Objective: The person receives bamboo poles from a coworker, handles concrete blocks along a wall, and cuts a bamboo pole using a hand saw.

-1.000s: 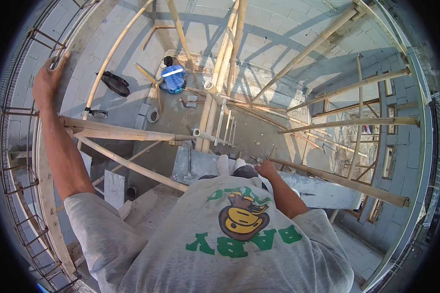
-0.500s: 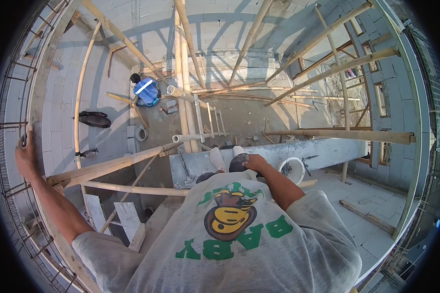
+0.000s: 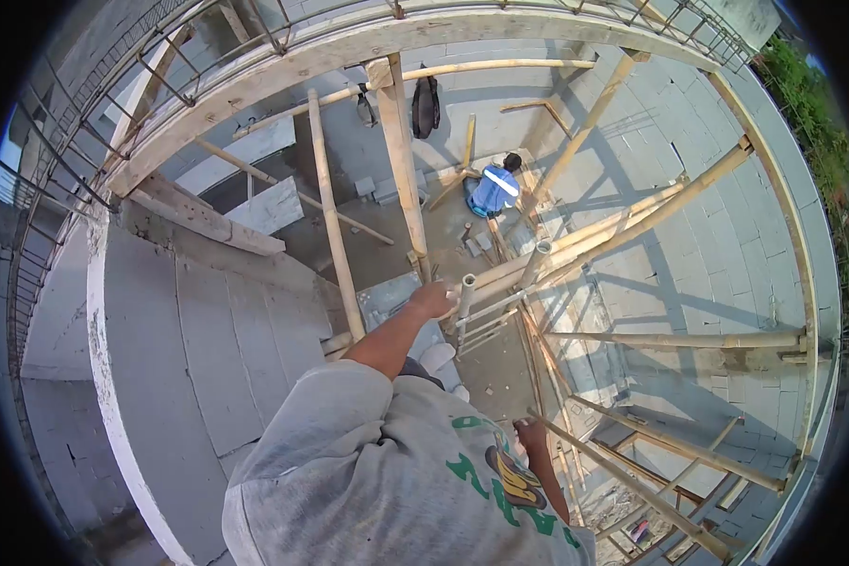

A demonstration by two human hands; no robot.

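Observation:
My left hand [image 3: 433, 300] reaches forward over the grey platform board [image 3: 387, 296], fingers loosely extended. Its fingertips are right beside the upper end of a pale pole ladder [image 3: 466, 304], and no tool shows in it. A squared timber post [image 3: 406, 170] comes down just ahead of this hand. Lower on the right, my right hand [image 3: 530, 433] is curled closed beside my grey shirt [image 3: 330, 467], with nothing visible in it. It overlaps the area by the end of a slanting bamboo pole [image 3: 623, 476]. A pale shoe or sock [image 3: 438, 357] shows below my left forearm.
A person in a blue jacket [image 3: 493, 191] crouches on the floor below. Bamboo poles [image 3: 670, 339] and timbers cross the room. A block wall top [image 3: 208, 349] lies at left. Timber formwork [image 3: 368, 40] with rebar [image 3: 165, 80] runs along the top.
My view has turned left. My left hand has let go of the timber at the left edge and come forward beside the ladder. My right hand has left my knee. The white bucket is out of sight.

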